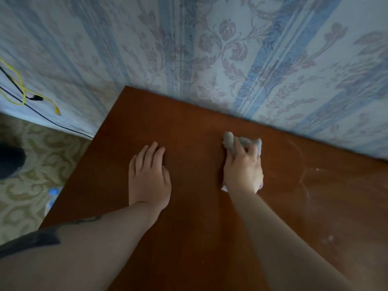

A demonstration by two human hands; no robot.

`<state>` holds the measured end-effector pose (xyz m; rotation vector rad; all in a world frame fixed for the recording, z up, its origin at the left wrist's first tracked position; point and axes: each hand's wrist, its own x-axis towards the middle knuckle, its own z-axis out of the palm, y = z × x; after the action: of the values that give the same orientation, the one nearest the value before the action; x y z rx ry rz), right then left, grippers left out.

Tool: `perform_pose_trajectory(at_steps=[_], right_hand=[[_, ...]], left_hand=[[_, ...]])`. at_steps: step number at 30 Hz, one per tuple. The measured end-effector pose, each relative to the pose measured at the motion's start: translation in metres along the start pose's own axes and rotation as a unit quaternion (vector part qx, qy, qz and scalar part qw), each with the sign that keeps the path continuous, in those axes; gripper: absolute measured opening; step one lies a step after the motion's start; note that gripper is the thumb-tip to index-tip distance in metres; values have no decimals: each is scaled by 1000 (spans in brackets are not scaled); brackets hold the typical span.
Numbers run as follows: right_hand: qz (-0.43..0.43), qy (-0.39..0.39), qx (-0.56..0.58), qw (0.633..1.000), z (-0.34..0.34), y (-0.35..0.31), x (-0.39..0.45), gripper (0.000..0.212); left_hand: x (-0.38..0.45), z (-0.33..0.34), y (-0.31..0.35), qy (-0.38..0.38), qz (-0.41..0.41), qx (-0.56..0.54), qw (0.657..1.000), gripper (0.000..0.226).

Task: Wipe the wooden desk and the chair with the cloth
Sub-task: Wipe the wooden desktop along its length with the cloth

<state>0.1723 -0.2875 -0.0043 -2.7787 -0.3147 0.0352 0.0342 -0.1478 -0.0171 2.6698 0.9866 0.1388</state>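
Observation:
A reddish-brown wooden desk (pixel 189 238) fills the lower middle and right of the head view, its far edge against the wall. My right hand (pixel 243 169) grips a bunched grey cloth (pixel 230 140) and presses it on the desk top near the back edge; most of the cloth is hidden under the palm. My left hand (pixel 148 177) lies flat on the desk to the left of it, fingers straight and together, holding nothing. Pale wet streaks (pixel 304 177) curve across the wood to the right of the cloth. No chair is in view.
Blue floral wallpaper (pixel 231 59) rises behind the desk. Yellow and black cables (pixel 23 95) hang on the wall at the left. Patterned floor (pixel 31 175) lies beyond the desk's left edge, with a dark round object (pixel 10 160) and a plastic bottle (pixel 53 192) on it.

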Motion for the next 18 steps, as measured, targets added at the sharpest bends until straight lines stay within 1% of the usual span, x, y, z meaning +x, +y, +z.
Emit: perform_pose_trajectory(at_steps=[1,2,3,4,5,6,7,8,9,10,11,12,13,14,15,17,18], right_hand=[[-23,20,-18,999,7,-5,-10,43],[-75,27,-14,997,14,-14,-22,46],[-147,27,-8,989,19,-27,-32,48],[-223,2,6,975,22,-39,-39,48],[-286,-44,25,957,22,-50,-41,46],[-313,-93,57,944,15,-57,-34,42],[-310,-116,82,940,8,-57,-22,37],[-294,-66,117,946,2,-53,-10,34],[-262,13,131,956,-3,-45,3,31],[-215,71,128,966,-7,-33,14,31],[-158,98,111,976,-6,-18,24,31],[-94,81,88,988,-4,-3,29,32],[-34,48,56,997,-2,8,28,36],[11,21,18,1000,4,16,20,40],[33,11,-11,999,11,19,12,45],[11,25,-20,999,24,5,-2,47],[-18,40,1,999,31,-12,-5,47]], left_hand=[[0,0,0,7,6,1,1000,50],[1,1,-1,12,12,1,1000,51],[1,2,-2,15,16,4,1000,51],[2,2,-2,12,16,9,1000,52],[2,2,-3,6,14,16,1000,53],[2,2,-2,-2,11,23,1000,54],[2,3,-2,-7,7,28,1000,55],[3,3,-3,-11,3,32,999,56],[3,2,-3,-15,1,34,999,56],[3,1,-2,-20,0,37,999,57],[3,1,-1,-28,3,40,999,58],[3,1,-1,-36,6,40,999,58],[3,1,-1,-39,8,39,998,58],[3,1,-2,-37,11,38,999,57],[2,1,-2,-34,13,37,999,56],[3,1,-2,-30,14,37,999,54],[3,2,-2,-29,13,40,999,54]])
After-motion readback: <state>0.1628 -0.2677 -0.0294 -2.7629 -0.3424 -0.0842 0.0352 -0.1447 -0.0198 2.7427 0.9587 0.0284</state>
